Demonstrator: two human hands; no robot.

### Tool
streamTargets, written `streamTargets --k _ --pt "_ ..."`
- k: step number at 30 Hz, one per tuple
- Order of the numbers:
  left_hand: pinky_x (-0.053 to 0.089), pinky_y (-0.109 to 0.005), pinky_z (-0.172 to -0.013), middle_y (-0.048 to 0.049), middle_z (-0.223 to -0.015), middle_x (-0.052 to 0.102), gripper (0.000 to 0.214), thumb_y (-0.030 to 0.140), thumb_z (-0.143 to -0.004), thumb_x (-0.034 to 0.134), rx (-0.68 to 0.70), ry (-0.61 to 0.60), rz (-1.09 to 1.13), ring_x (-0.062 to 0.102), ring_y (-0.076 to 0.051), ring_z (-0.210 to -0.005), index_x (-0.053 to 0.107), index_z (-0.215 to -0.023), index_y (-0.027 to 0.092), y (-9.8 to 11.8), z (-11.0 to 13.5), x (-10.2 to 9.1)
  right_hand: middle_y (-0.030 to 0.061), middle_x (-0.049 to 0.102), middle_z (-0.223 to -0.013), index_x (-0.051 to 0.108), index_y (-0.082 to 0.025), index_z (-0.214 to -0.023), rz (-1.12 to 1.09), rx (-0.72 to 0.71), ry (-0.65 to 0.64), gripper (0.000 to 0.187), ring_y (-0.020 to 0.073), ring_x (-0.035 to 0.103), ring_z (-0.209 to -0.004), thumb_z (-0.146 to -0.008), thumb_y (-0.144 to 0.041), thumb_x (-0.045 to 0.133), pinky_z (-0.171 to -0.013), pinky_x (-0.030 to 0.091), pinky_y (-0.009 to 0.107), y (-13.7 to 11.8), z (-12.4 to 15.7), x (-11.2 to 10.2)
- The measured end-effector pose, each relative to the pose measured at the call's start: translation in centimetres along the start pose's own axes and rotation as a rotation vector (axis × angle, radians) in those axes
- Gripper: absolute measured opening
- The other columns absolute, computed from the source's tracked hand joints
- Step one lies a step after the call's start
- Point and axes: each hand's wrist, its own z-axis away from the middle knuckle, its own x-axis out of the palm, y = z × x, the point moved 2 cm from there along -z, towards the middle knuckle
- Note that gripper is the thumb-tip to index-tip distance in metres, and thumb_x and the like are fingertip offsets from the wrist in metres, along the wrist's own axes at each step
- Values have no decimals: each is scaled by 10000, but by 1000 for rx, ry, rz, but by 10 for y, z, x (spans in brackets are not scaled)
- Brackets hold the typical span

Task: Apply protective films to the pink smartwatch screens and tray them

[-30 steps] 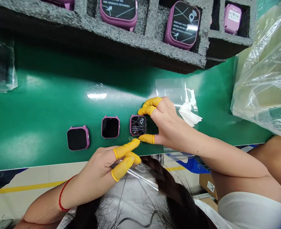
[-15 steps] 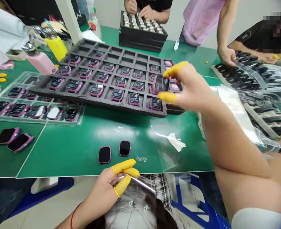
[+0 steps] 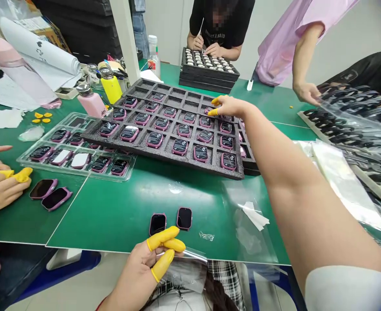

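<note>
My right hand (image 3: 226,106), in yellow finger cots, reaches over the dark foam tray (image 3: 119,140). Its thumb and finger grip a purple-framed smartwatch (image 3: 209,110) sitting in a compartment toward the back right. Several more such watches lie in the tray, dark faces up, with printed film on many. Low in front of me, my left hand (image 3: 158,259), also in yellow cots, pinches a clear plastic film sheet (image 3: 190,270) at the table edge. Two dark-screened watches lie just beyond it, a left watch (image 3: 158,223) and a right watch (image 3: 184,218).
A clear blister tray (image 3: 125,175) of watches sits partly under the foam tray's left side. A co-worker's hand (image 3: 2,190) rests at left near two watches. Film scraps and a white strip (image 3: 255,216) lie at right. Black straps (image 3: 355,116) are heaped beyond.
My right hand has carried the watch away from me and down into a tray compartment. My left hand keeps the film. A co-worker's hand has come into view at left.
</note>
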Motion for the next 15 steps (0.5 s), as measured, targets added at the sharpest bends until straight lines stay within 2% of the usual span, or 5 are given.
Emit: streamTargets --k 5,7,9,12,15 --pt "607 -313 -887 -64 -993 783 342 297 -856 729 143 41 -30 760 -185 -868 684 -1182 208 16 -1 -9 135 592 -1283 597 -117 -1227 -33 -118 238 313 184 525 -1149 -947 -226 507 -1032 407 368 -50 109 -5" --pt "607 -316 -893 -61 -999 782 325 240 -865 717 228 75 -4 763 -176 -865 670 -1184 198 24 -1 -12 94 661 -1092 663 -167 -1045 -182 -424 322 162 189 579 -1082 -926 -193 557 -1020 435 394 -81 181 10" --pt "607 -320 -896 -57 -1004 780 324 198 -852 726 294 109 16 764 -176 -869 671 -1172 192 28 1 -13 87 643 -1074 658 -198 -1026 -240 -722 146 161 217 580 -1065 -885 -275 657 -983 470 429 -106 252 36" --pt "614 -306 -874 -38 -990 782 324 158 -839 734 335 103 22 764 -164 -847 686 -1155 208 28 7 -10 132 597 -1192 582 -212 -1221 -310 -679 -53 366 239 569 -1121 -883 -318 675 -912 544 435 -119 323 79" --pt "606 -255 -872 0 -999 783 343 113 -857 706 345 40 12 759 -130 -856 694 -1165 263 22 18 -6 101 647 -1095 593 -230 -1201 -523 -499 -106 276 202 622 -1025 -927 -201 574 -843 575 397 -115 348 109"
